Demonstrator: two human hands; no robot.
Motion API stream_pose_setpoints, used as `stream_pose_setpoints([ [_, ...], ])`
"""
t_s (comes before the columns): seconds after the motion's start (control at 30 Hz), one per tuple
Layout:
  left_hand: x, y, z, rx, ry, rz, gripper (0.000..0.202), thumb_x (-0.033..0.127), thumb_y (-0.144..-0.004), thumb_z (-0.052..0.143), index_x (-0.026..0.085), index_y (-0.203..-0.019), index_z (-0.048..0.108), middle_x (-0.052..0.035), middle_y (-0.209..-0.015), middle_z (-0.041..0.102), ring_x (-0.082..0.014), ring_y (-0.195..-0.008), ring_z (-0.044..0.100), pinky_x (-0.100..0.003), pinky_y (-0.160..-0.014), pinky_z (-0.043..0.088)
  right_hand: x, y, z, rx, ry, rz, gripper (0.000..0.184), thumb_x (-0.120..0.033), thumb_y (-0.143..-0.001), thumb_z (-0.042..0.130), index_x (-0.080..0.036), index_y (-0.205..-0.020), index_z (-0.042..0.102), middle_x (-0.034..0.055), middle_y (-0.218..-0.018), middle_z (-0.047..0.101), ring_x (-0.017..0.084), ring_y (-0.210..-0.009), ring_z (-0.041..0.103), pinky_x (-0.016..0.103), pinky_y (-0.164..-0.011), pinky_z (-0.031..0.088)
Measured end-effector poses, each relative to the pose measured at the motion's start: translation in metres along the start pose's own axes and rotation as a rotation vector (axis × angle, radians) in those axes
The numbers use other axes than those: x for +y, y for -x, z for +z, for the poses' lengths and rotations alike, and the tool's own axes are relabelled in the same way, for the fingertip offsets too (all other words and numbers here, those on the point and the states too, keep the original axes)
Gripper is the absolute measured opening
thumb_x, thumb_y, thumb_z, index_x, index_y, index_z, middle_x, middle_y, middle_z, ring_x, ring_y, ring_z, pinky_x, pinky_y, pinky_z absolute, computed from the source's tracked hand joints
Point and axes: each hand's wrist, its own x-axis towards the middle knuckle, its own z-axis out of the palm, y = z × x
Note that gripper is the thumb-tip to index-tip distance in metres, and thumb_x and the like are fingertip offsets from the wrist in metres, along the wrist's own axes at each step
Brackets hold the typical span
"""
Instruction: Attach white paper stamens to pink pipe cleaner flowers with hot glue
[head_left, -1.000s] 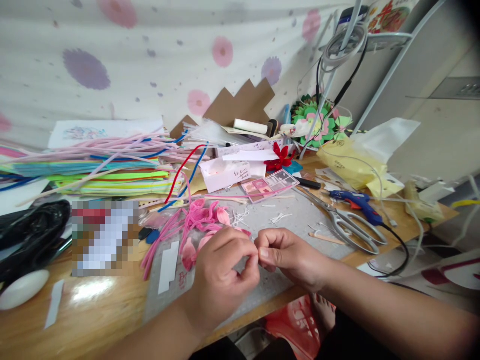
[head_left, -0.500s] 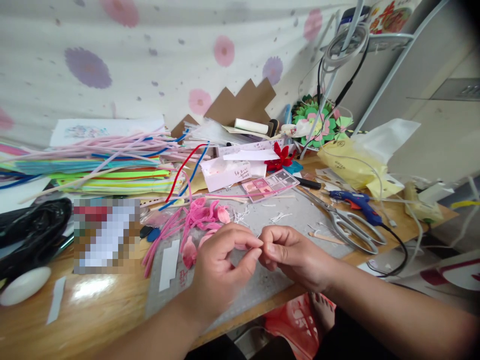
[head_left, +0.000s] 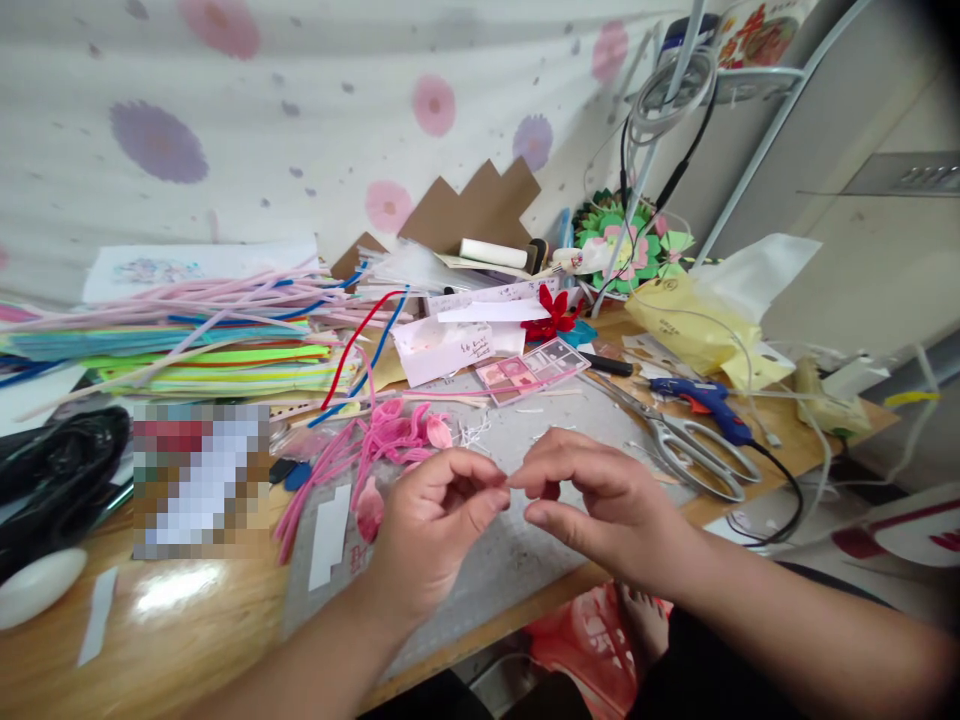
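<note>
My left hand (head_left: 431,520) and my right hand (head_left: 600,505) meet fingertip to fingertip over a grey mat (head_left: 495,560) near the table's front edge. Both hands are closed in a pinch on something small that I cannot make out between the fingers. Just behind my left hand lies a tangle of pink pipe cleaners (head_left: 375,440) with pink petal shapes. A small pink palette box (head_left: 532,372) sits further back on the mat.
Stacked coloured pipe cleaners and paper (head_left: 187,340) fill the left back. Large scissors (head_left: 690,450) and a blue glue gun (head_left: 709,405) with its black cord lie to the right. A black bag (head_left: 52,480) and a white oval object (head_left: 37,585) sit at the far left.
Both hands have risen slightly and my right fingers have loosened from a tight pinch into a looser one. The view has shifted a little to the right.
</note>
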Motion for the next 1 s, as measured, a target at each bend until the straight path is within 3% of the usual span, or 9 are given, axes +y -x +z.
stream_pose_setpoints([
  [0.17, -0.002, 0.000, 0.001, -0.008, 0.008, -0.010, 0.005, 0.022, -0.076, 0.072, 0.020, -0.079, 0.069, -0.0001, -0.073, 0.066, -0.0134, -0.069, 0.059, -0.024, -0.063, 0.046, 0.002, 0.003, 0.010, 0.072, 0.208, -0.142, 0.022, -0.007, -0.080, 0.062, -0.023, -0.094, 0.068, 0.0031, -0.080, 0.060, 0.014, -0.071, 0.058, 0.026, -0.061, 0.049],
  [0.3, -0.002, 0.000, 0.001, -0.027, 0.064, -0.043, 0.006, 0.021, -0.075, 0.073, 0.020, -0.078, 0.069, -0.0002, -0.074, 0.066, -0.0132, -0.069, 0.059, -0.024, -0.064, 0.046, -0.002, 0.004, 0.009, 0.081, 0.293, -0.206, 0.018, -0.004, -0.079, 0.059, -0.019, -0.086, 0.066, 0.0038, -0.077, 0.058, 0.013, -0.068, 0.057, 0.024, -0.059, 0.047],
  [0.37, -0.002, -0.001, 0.000, -0.030, 0.100, -0.051, 0.004, 0.021, -0.077, 0.071, 0.020, -0.079, 0.068, 0.0003, -0.073, 0.066, -0.0130, -0.069, 0.059, -0.024, -0.065, 0.046, -0.006, 0.005, 0.006, -0.004, 0.297, -0.197, 0.014, -0.006, -0.079, 0.057, -0.018, -0.079, 0.063, 0.0043, -0.073, 0.058, 0.013, -0.066, 0.056, 0.025, -0.059, 0.045],
  [0.47, 0.000, -0.002, 0.000, -0.023, 0.143, -0.074, 0.003, 0.021, -0.078, 0.070, 0.021, -0.079, 0.068, 0.0012, -0.072, 0.066, -0.0128, -0.069, 0.058, -0.026, -0.069, 0.047, -0.011, 0.007, 0.000, -0.255, 0.220, -0.173, 0.013, -0.014, -0.081, 0.055, -0.019, -0.069, 0.057, 0.0018, -0.061, 0.056, 0.014, -0.059, 0.051, 0.029, -0.059, 0.042],
  [0.53, 0.001, -0.002, 0.000, -0.019, 0.158, -0.089, 0.004, 0.020, -0.077, 0.071, 0.020, -0.078, 0.067, 0.0011, -0.070, 0.066, -0.0131, -0.068, 0.058, -0.028, -0.070, 0.047, -0.012, 0.009, -0.002, -0.308, 0.199, -0.159, 0.014, -0.016, -0.083, 0.053, -0.020, -0.070, 0.055, 0.0004, -0.056, 0.054, 0.014, -0.056, 0.048, 0.030, -0.058, 0.040],
  [0.6, 0.002, -0.002, 0.001, -0.018, 0.167, -0.095, 0.004, 0.019, -0.076, 0.071, 0.019, -0.077, 0.067, 0.0005, -0.071, 0.065, -0.0138, -0.069, 0.059, -0.028, -0.069, 0.047, -0.011, 0.011, -0.003, -0.224, 0.219, -0.146, 0.013, -0.010, -0.083, 0.050, -0.019, -0.078, 0.057, 0.0016, -0.060, 0.056, 0.014, -0.057, 0.050, 0.028, -0.056, 0.041],
  [0.73, 0.001, -0.002, 0.002, -0.033, 0.189, -0.106, 0.003, 0.019, -0.076, 0.071, 0.019, -0.077, 0.068, 0.0000, -0.073, 0.066, -0.0140, -0.071, 0.060, -0.026, -0.066, 0.045, -0.008, 0.011, -0.003, -0.060, 0.250, -0.181, 0.026, 0.001, -0.078, 0.048, -0.016, -0.092, 0.061, 0.0057, -0.076, 0.061, 0.014, -0.068, 0.057, 0.026, -0.060, 0.046],
  [0.87, 0.000, -0.001, 0.003, -0.058, 0.180, -0.143, 0.005, 0.019, -0.075, 0.072, 0.018, -0.074, 0.067, 0.0013, -0.069, 0.064, -0.0109, -0.066, 0.056, -0.022, -0.063, 0.042, -0.004, 0.010, 0.000, -0.020, 0.337, -0.208, 0.024, -0.006, -0.082, 0.060, -0.018, -0.102, 0.064, 0.0061, -0.087, 0.060, 0.014, -0.077, 0.059, 0.025, -0.066, 0.049],
  [1.0, 0.001, -0.001, 0.005, -0.140, 0.175, -0.182, 0.013, 0.023, -0.073, 0.075, 0.014, -0.070, 0.067, -0.0009, -0.067, 0.064, -0.0126, -0.065, 0.057, -0.024, -0.061, 0.042, 0.001, 0.012, 0.005, 0.048, 0.461, -0.301, 0.023, -0.005, -0.082, 0.062, -0.019, -0.099, 0.069, 0.0029, -0.082, 0.057, 0.012, -0.073, 0.055, 0.023, -0.061, 0.045],
])
